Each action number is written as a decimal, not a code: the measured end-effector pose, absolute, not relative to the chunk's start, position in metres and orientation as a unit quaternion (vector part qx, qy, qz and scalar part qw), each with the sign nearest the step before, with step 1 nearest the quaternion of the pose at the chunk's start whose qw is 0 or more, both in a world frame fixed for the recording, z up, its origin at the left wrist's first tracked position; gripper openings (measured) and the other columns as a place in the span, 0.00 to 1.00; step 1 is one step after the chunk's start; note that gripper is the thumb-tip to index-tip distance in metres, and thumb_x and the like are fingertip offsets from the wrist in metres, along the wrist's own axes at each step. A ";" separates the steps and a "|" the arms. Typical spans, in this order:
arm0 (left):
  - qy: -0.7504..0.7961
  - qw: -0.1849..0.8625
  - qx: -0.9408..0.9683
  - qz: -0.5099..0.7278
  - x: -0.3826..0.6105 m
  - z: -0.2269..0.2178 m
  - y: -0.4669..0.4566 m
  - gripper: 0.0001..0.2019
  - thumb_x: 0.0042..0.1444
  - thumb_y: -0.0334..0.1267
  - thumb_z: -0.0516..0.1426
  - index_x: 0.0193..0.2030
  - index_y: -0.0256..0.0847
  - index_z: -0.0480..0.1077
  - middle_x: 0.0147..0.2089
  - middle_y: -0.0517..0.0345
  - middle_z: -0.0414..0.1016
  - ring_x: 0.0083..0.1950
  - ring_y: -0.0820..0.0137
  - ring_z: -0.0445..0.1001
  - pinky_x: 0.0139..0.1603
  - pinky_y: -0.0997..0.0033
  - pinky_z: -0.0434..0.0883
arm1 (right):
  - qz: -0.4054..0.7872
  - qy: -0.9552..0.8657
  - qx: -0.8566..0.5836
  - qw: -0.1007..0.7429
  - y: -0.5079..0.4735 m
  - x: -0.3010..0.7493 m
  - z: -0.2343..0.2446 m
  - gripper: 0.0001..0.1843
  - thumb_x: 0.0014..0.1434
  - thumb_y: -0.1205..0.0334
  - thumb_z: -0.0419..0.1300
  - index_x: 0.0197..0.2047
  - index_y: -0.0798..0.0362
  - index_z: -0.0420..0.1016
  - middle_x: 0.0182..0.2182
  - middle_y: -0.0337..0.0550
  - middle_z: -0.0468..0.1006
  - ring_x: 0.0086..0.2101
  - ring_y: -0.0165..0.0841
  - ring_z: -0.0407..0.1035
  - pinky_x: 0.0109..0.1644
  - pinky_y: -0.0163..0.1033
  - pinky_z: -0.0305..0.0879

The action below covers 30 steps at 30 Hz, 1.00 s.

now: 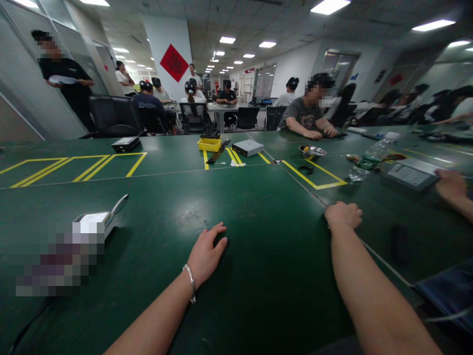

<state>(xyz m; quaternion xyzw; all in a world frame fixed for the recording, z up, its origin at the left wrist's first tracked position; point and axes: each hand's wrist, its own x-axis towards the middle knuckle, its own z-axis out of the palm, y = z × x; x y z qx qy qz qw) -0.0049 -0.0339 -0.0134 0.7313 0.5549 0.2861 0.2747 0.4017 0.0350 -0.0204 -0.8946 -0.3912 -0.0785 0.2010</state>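
My left hand (205,252) lies flat on the green table (258,217), fingers stretched out and apart, holding nothing; a bracelet sits on its wrist. My right hand (343,214) rests further out on the table with its fingers curled into a loose fist, and nothing shows in it. Bare green surface lies between the two hands. A white device with a grey handle (99,221) lies to the left of my left hand.
Yellow tape outlines (88,167) mark the table. A yellow tray (209,144), a grey box (247,147), a metal bowl (312,151) and a plastic bottle (369,160) stand further out. Another person's hand (451,186) is at right. A person sits opposite (308,116); others sit behind.
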 end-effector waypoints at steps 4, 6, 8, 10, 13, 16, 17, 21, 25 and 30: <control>0.548 0.271 0.733 0.297 -0.004 -0.015 -0.033 0.15 0.54 0.40 0.48 0.48 0.43 0.64 0.56 0.55 0.65 0.56 0.68 0.63 0.58 0.60 0.56 | -0.094 -0.395 -0.882 0.240 0.040 0.377 -0.005 0.20 0.51 0.63 0.47 0.44 0.58 0.73 0.41 0.60 0.66 0.43 0.48 0.60 0.40 0.50 0.58; 0.546 0.280 0.730 0.301 -0.004 -0.014 -0.033 0.15 0.54 0.41 0.49 0.48 0.43 0.65 0.52 0.55 0.69 0.54 0.68 0.65 0.57 0.61 0.58 | -0.084 -0.485 -0.826 0.275 0.044 0.350 0.004 0.19 0.51 0.64 0.48 0.43 0.57 0.73 0.37 0.55 0.69 0.39 0.41 0.62 0.42 0.46 0.59; 0.548 0.305 0.715 0.307 -0.003 -0.013 -0.033 0.15 0.54 0.42 0.48 0.48 0.43 0.65 0.48 0.56 0.72 0.52 0.67 0.67 0.55 0.62 0.60 | -0.050 -0.585 -0.747 0.312 0.043 0.309 0.012 0.17 0.52 0.64 0.48 0.41 0.57 0.73 0.34 0.50 0.70 0.36 0.36 0.63 0.42 0.41 0.59; 0.550 0.340 0.691 0.321 -0.003 -0.012 -0.033 0.16 0.54 0.43 0.48 0.47 0.43 0.65 0.46 0.56 0.74 0.50 0.67 0.69 0.53 0.64 0.63 | -0.002 -0.676 -0.653 0.342 0.035 0.258 0.016 0.15 0.52 0.65 0.49 0.40 0.57 0.72 0.33 0.47 0.70 0.35 0.33 0.63 0.42 0.38 0.60; 0.543 0.389 0.653 0.357 -0.003 -0.011 -0.032 0.16 0.53 0.45 0.49 0.45 0.41 0.66 0.43 0.54 0.75 0.46 0.67 0.71 0.48 0.66 0.66 | 0.039 -0.784 -0.526 0.327 0.007 0.182 0.012 0.13 0.52 0.67 0.50 0.40 0.55 0.70 0.34 0.44 0.69 0.36 0.32 0.62 0.43 0.37 0.58; 0.527 0.404 0.640 0.386 -0.004 -0.011 -0.030 0.14 0.52 0.44 0.50 0.39 0.40 0.69 0.38 0.56 0.76 0.40 0.68 0.73 0.44 0.68 0.67 | 0.047 -0.831 -0.471 0.292 -0.020 0.135 0.003 0.12 0.53 0.66 0.51 0.41 0.54 0.68 0.34 0.45 0.69 0.37 0.33 0.60 0.43 0.38 0.57; 0.525 0.404 0.638 0.393 -0.004 -0.011 -0.030 0.12 0.52 0.44 0.50 0.37 0.40 0.69 0.36 0.57 0.76 0.38 0.68 0.72 0.42 0.69 0.67 | 0.048 -0.843 -0.458 0.280 -0.025 0.128 0.001 0.12 0.53 0.65 0.51 0.41 0.54 0.68 0.35 0.45 0.69 0.37 0.33 0.60 0.42 0.39 0.57; 0.529 0.427 0.602 0.419 -0.005 -0.010 -0.029 0.11 0.51 0.43 0.50 0.33 0.39 0.68 0.31 0.58 0.75 0.35 0.68 0.73 0.39 0.69 0.67 | 0.043 -0.883 -0.396 0.248 -0.013 0.144 0.004 0.17 0.54 0.58 0.52 0.48 0.52 0.65 0.39 0.46 0.70 0.40 0.36 0.60 0.45 0.41 0.56; 0.534 0.472 0.558 0.425 -0.005 -0.008 -0.031 0.12 0.52 0.44 0.50 0.35 0.38 0.67 0.31 0.57 0.76 0.36 0.68 0.74 0.42 0.67 0.67 | -0.043 -0.803 -0.528 0.273 0.027 0.222 0.016 0.20 0.56 0.58 0.48 0.50 0.55 0.65 0.46 0.50 0.67 0.47 0.39 0.57 0.51 0.44 0.51; 0.528 0.489 0.548 0.426 -0.003 -0.006 -0.033 0.11 0.52 0.43 0.51 0.36 0.38 0.66 0.32 0.55 0.77 0.38 0.68 0.74 0.45 0.66 0.66 | -0.124 -0.542 -0.799 0.230 0.053 0.358 -0.003 0.26 0.53 0.55 0.49 0.53 0.59 0.63 0.53 0.58 0.58 0.54 0.49 0.48 0.53 0.53 0.46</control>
